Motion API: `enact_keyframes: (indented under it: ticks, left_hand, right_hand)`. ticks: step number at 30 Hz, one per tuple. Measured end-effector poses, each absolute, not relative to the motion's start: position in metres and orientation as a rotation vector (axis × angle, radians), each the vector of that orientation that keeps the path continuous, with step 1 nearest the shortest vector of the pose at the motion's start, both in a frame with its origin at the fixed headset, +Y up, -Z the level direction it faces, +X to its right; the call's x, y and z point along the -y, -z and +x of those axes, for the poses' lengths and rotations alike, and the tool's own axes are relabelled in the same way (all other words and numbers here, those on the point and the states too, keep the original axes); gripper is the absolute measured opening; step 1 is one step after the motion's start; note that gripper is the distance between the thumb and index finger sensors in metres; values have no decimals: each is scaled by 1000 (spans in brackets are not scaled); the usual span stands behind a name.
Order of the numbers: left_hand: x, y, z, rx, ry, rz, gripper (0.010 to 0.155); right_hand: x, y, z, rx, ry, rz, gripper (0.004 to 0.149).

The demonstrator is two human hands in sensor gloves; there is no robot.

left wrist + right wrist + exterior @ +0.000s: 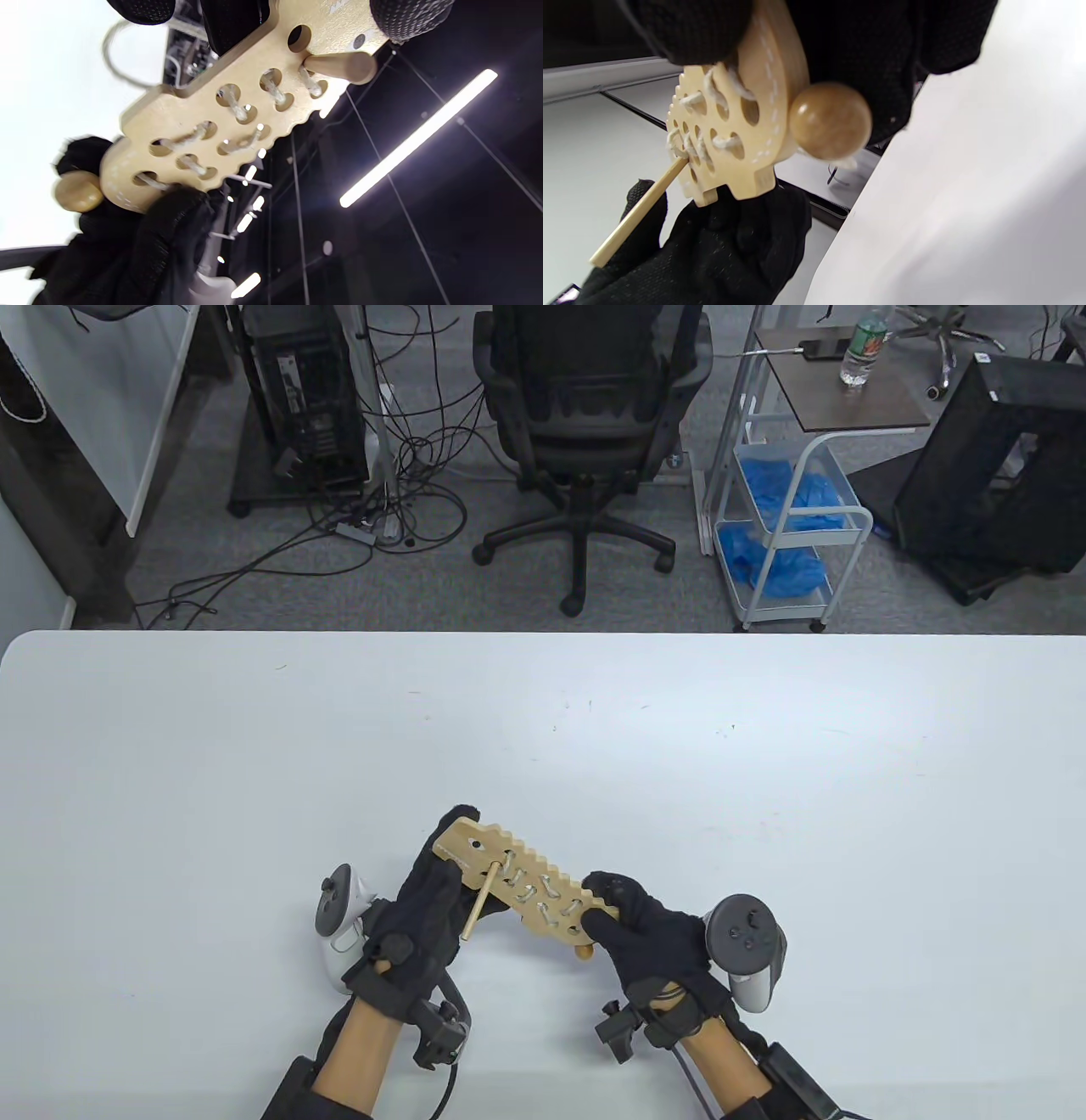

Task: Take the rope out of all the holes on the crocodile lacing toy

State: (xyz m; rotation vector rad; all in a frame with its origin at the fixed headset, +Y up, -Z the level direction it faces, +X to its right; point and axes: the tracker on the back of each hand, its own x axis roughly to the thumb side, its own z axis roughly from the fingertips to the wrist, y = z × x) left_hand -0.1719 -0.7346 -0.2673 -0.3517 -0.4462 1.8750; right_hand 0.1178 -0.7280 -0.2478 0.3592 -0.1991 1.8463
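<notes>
A wooden crocodile lacing board is held above the table between both hands. White rope is laced through several of its holes. A wooden needle stick hangs from a hole near the left end. A wooden ball sits at the right end. My left hand grips the left end of the board. My right hand grips the right end by the ball. The left wrist view shows the board, rope and ball. The right wrist view shows the board, stick and ball.
The white table stretches around the hands. Beyond its far edge stand an office chair, a white cart with blue items and a computer tower with cables on the floor.
</notes>
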Motion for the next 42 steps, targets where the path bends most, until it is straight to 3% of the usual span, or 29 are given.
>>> enact_keyframes:
  ticks: [6, 14, 25, 42]
  left_hand:
    - [731, 266, -175, 340, -1571, -294, 81]
    - [726, 265, -176, 262, -1405, -224, 81]
    - [726, 266, -176, 248, -1374, -217, 73]
    - [729, 269, -187, 212, -1363, -195, 70]
  right_hand:
    - [717, 243, 124, 354, -1968, 350, 46]
    - [718, 242, 122, 355, -1990, 355, 46]
    - [731, 249, 130, 276, -1889, 274, 46]
    - [749, 263, 170, 252, -1781, -52, 47]
